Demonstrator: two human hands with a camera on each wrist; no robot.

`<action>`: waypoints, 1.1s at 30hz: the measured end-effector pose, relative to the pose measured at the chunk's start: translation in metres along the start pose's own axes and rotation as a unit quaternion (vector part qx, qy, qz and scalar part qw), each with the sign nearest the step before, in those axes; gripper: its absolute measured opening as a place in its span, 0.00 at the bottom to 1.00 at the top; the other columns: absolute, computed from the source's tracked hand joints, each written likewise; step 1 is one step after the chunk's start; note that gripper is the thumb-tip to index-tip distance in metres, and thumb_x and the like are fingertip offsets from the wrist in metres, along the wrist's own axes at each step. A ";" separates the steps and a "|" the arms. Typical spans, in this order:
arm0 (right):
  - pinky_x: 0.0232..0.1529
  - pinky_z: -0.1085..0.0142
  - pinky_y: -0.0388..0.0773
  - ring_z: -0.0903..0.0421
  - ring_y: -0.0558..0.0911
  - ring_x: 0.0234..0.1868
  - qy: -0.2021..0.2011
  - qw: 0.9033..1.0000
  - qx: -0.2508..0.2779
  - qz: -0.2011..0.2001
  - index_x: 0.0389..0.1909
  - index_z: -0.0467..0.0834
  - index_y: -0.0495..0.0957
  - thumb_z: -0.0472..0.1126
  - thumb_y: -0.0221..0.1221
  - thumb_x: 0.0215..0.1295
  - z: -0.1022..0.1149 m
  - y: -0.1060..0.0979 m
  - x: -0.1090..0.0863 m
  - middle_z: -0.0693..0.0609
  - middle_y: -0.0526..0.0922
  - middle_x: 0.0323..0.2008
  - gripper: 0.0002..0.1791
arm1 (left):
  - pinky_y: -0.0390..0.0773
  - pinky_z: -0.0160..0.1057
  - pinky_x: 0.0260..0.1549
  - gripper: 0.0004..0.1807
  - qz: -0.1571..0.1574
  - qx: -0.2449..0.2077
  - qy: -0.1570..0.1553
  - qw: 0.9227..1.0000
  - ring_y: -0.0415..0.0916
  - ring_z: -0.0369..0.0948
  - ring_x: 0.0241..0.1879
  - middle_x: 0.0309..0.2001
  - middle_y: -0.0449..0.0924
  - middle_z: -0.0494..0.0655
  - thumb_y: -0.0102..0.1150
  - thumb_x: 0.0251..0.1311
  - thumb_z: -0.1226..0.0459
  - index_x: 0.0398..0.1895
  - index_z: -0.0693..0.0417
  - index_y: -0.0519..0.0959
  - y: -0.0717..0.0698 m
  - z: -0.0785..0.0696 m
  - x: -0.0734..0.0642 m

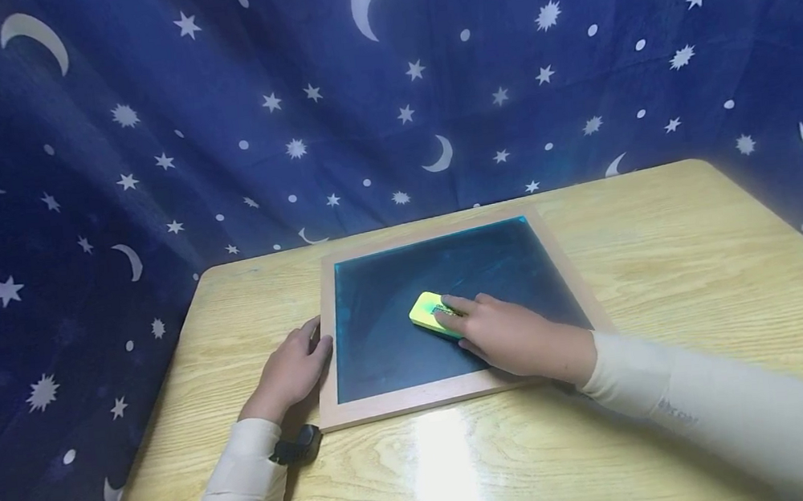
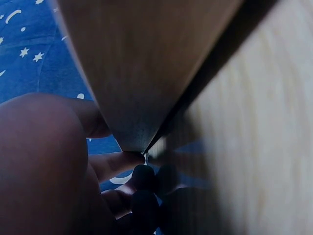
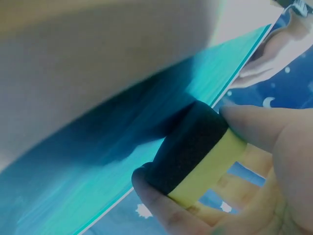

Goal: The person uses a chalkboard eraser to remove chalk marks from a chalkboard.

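A small chalkboard [image 1: 389,348] with a light wooden frame lies on the table. My right hand [image 1: 507,333] holds a yellow eraser [image 1: 423,310] with a dark pad, close against the middle of the board. In the right wrist view, thumb and fingers grip the eraser's sides, and its black pad [image 3: 188,147] faces the blue-lit board surface [image 3: 105,183]. At the frame's left side, my left hand [image 1: 295,369] holds the edge, thumb at the rim. The left wrist view shows its fingertips low beside the wooden frame [image 2: 142,63].
The wooden table [image 1: 692,255] extends around the board on all sides. A dark blue curtain [image 1: 325,64] with moons and stars hangs behind and to the left. A black wrist device [image 1: 302,445] sits by the left cuff, near the frame's front left corner.
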State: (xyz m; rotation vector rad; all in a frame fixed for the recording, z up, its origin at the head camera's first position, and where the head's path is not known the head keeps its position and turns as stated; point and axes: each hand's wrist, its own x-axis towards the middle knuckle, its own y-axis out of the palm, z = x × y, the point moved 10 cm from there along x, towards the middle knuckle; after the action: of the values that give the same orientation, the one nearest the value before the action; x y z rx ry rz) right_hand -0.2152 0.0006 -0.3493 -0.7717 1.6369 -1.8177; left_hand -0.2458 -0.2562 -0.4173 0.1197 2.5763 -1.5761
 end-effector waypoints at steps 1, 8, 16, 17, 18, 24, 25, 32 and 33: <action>0.40 0.53 0.86 0.40 0.83 0.50 -0.002 1.000 0.002 0.001 0.67 0.45 0.73 0.42 0.62 0.70 0.003 0.001 0.000 0.39 0.73 0.68 0.26 | 0.68 0.63 0.65 0.33 -0.001 0.001 0.000 1.000 0.66 0.62 0.69 0.68 0.68 0.66 0.36 0.77 0.50 0.76 0.60 0.59 0.000 0.000 0.000; 0.36 0.55 0.87 0.40 0.82 0.51 -0.031 0.999 0.001 0.009 0.68 0.46 0.72 0.42 0.61 0.71 0.021 0.005 0.001 0.40 0.72 0.69 0.26 | 0.68 0.63 0.65 0.33 -0.003 0.002 -0.003 1.000 0.66 0.62 0.69 0.68 0.69 0.66 0.37 0.77 0.51 0.76 0.61 0.59 -0.001 0.000 0.000; 0.41 0.54 0.87 0.41 0.83 0.50 -0.043 0.999 0.007 0.002 0.68 0.47 0.72 0.40 0.62 0.70 0.021 0.005 0.006 0.39 0.72 0.69 0.26 | 0.67 0.62 0.66 0.32 -0.004 0.000 -0.003 1.000 0.66 0.62 0.69 0.69 0.69 0.65 0.37 0.77 0.50 0.76 0.60 0.60 -0.001 0.000 0.000; 0.41 0.54 0.87 0.41 0.83 0.50 -0.042 0.999 0.011 -0.001 0.67 0.46 0.72 0.40 0.62 0.69 0.019 0.005 0.007 0.39 0.72 0.69 0.26 | 0.67 0.62 0.66 0.32 -0.004 0.000 -0.003 1.000 0.66 0.61 0.69 0.69 0.69 0.65 0.37 0.77 0.50 0.76 0.60 0.60 -0.001 0.000 0.000; 0.42 0.53 0.86 0.40 0.83 0.50 -0.040 0.999 0.015 -0.003 0.67 0.46 0.73 0.39 0.62 0.69 0.018 0.004 0.007 0.39 0.72 0.69 0.26 | 0.67 0.62 0.66 0.32 -0.004 0.000 -0.003 1.000 0.66 0.61 0.69 0.69 0.69 0.65 0.37 0.77 0.50 0.76 0.60 0.60 -0.001 0.000 0.000; 0.43 0.50 0.86 0.38 0.83 0.50 -0.017 1.000 0.017 -0.004 0.68 0.46 0.73 0.39 0.62 0.69 0.005 0.003 0.012 0.38 0.72 0.69 0.26 | 0.67 0.62 0.66 0.32 -0.005 -0.002 -0.003 1.000 0.66 0.61 0.70 0.69 0.69 0.65 0.37 0.77 0.50 0.76 0.59 0.60 0.000 0.001 0.000; 0.44 0.49 0.86 0.38 0.83 0.50 -0.011 1.000 0.014 -0.005 0.68 0.46 0.73 0.39 0.62 0.69 0.002 0.003 0.012 0.38 0.72 0.69 0.26 | 0.67 0.62 0.66 0.32 -0.005 -0.003 -0.003 1.000 0.66 0.61 0.70 0.69 0.69 0.64 0.37 0.77 0.50 0.76 0.59 0.60 0.000 0.001 0.000; 0.48 0.48 0.85 0.37 0.84 0.49 0.027 0.999 0.003 -0.018 0.67 0.43 0.74 0.38 0.64 0.68 -0.025 0.001 0.011 0.35 0.73 0.67 0.26 | 0.68 0.63 0.65 0.33 -0.003 -0.003 -0.003 1.000 0.67 0.61 0.69 0.68 0.69 0.65 0.37 0.77 0.50 0.76 0.59 0.59 -0.001 0.000 0.000; 0.48 0.47 0.85 0.36 0.84 0.49 0.032 0.999 0.001 -0.019 0.67 0.43 0.74 0.38 0.64 0.68 -0.029 0.000 0.010 0.35 0.73 0.67 0.27 | 0.68 0.63 0.65 0.33 -0.003 -0.003 -0.004 1.000 0.66 0.61 0.69 0.68 0.69 0.65 0.37 0.77 0.50 0.76 0.59 0.59 -0.001 0.000 0.000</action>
State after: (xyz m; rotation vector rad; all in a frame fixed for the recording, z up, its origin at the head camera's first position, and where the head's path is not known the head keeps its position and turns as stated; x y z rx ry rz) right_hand -0.2430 0.0127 -0.3518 -0.7571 1.6706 -1.8884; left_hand -0.2459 -0.2565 -0.4169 0.1057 2.5780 -1.5686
